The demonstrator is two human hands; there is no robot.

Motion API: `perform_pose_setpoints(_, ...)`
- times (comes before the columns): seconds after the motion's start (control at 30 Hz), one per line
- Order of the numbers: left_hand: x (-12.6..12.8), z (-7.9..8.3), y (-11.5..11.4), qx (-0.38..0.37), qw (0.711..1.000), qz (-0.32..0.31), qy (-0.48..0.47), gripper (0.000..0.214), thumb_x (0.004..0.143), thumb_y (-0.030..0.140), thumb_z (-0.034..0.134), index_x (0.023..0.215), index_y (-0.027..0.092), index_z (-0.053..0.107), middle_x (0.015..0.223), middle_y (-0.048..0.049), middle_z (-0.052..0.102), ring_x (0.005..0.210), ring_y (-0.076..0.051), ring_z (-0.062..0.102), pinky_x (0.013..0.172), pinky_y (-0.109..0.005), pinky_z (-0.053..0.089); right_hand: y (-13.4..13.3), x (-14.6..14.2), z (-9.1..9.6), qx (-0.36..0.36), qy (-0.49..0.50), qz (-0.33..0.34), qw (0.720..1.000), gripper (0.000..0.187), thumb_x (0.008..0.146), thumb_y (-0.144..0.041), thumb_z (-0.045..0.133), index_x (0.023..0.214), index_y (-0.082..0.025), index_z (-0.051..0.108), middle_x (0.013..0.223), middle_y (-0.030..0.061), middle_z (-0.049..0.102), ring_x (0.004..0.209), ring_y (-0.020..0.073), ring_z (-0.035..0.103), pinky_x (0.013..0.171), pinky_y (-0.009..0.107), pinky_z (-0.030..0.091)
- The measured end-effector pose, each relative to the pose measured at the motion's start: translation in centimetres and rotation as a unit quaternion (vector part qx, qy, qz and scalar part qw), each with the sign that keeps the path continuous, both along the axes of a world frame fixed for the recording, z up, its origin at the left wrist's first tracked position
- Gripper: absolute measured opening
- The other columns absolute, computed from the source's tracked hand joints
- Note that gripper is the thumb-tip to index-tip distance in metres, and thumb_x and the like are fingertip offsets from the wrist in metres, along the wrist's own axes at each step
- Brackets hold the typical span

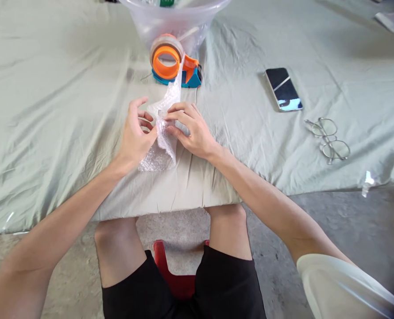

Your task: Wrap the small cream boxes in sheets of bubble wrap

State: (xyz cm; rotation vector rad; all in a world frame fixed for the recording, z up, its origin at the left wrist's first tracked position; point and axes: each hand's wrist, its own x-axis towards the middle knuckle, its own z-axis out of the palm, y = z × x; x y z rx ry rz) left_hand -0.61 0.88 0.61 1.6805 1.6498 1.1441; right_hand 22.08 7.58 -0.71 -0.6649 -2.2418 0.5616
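Wrap: a crumpled, clear sheet of bubble wrap, between the two hands near the front edge of the table, its narrow upper end overlapping the dispenser in view.
Left hand: fingers curled and spread apart, thumb tip against the sheet.
Right hand: fingertips and thumb at the sheet's middle; whether they pinch it I cannot tell.
Dispenser: an orange and blue plastic tape dispenser with a roll of tape, just beyond the hands.
Tub: a translucent, flared plastic tub behind the dispenser; the green patch inside is cut off, too little to read.
Phone: a dark-screened phone, lying slantwise to the right.
Glasses: thin-framed eyeglasses, near the phone.
Table: covered in wrinkled grey-green cloth.
Stool: red, between the knees.
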Motion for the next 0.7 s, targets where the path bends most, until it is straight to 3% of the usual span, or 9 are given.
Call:
perform_pose_setpoints(0.07, -0.6, -0.6, 0.3, -0.032, 0.999, 0.01, -0.021, 0.081, 0.103, 0.082, 0.082, 0.162, 0.035, 0.053, 0.124, -0.0066, 0.077, 0.105, -0.025, 0.083, 0.081, -0.038, 0.068, 0.0, 0.1, 0.0, -0.007, 0.002, -0.002, 1.0, 0.046, 0.12, -0.068, 0.047, 0.134, -0.036, 0.076, 0.149, 0.0087, 0.075, 0.143, 0.0341, 0.067, 0.132, 0.062, 0.048)
perform_pose_setpoints(0.17, -1.4, -0.9, 0.9, -0.072, 0.995, -0.026, -0.068, 0.083, 0.103, 0.087, 0.077, 0.157, 0.027, 0.057, 0.116, -0.0068, 0.08, 0.099, -0.024, 0.084, 0.077, -0.038, 0.067, 0.0, 0.1, 0.1, -0.019, 0.012, 0.001, 1.0, 0.04, 0.118, -0.064, 0.052, 0.133, -0.037, 0.077, 0.149, 0.0085, 0.075, 0.141, 0.0352, 0.066, 0.131, 0.062, 0.048)
perform_pose_setpoints(0.27, -2.2, -1.0, 1.4, -0.081, 0.993, -0.041, -0.074, 0.081, 0.106, 0.094, 0.065, 0.151, 0.026, 0.064, 0.111, -0.0061, 0.082, 0.105, -0.027, 0.085, 0.08, -0.04, 0.068, 0.1, 0.0, 0.2, -0.049, 0.013, -0.006, 0.999, 0.038, 0.115, -0.062, 0.054, 0.128, -0.038, 0.079, 0.148, 0.0079, 0.075, 0.139, 0.0362, 0.064, 0.13, 0.065, 0.046)
perform_pose_setpoints(0.4, -2.8, -1.1, 1.7, -0.079, 0.994, -0.02, -0.069, 0.09, 0.101, 0.097, 0.069, 0.152, 0.023, 0.063, 0.114, -0.0034, 0.082, 0.111, -0.026, 0.084, 0.084, -0.041, 0.067, 0.2, 0.0, 0.4, -0.091, 0.012, -0.001, 0.996, 0.037, 0.107, -0.072, 0.064, 0.126, -0.045, 0.082, 0.143, 0.0046, 0.077, 0.139, 0.0379, 0.06, 0.133, 0.065, 0.044)
perform_pose_setpoints(0.57, -1.6, -0.8, 1.3, 0.006, 1.0, 0.019, -0.006, 0.068, 0.11, 0.086, 0.064, 0.15, 0.03, 0.065, 0.113, -0.0022, 0.082, 0.113, -0.025, 0.084, 0.09, -0.044, 0.069, -0.6, 0.0, 1.2, -0.082, -0.055, -0.012, 0.995, 0.036, 0.116, -0.053, 0.051, 0.139, -0.04, 0.076, 0.157, 0.0068, 0.068, 0.15, 0.0353, 0.061, 0.135, 0.063, 0.048)
perform_pose_setpoints(0.7, -0.2, -0.7, 0.8, 0.077, 0.997, 0.008, -0.008, 0.045, 0.114, 0.073, 0.07, 0.144, 0.039, 0.067, 0.111, -0.0032, 0.08, 0.117, -0.028, 0.084, 0.088, -0.045, 0.069, -0.5, -0.1, 0.6, -0.05, -0.057, -0.001, 0.997, 0.032, 0.117, -0.043, 0.053, 0.144, -0.038, 0.071, 0.167, 0.0085, 0.061, 0.162, 0.0335, 0.056, 0.137, 0.062, 0.05)
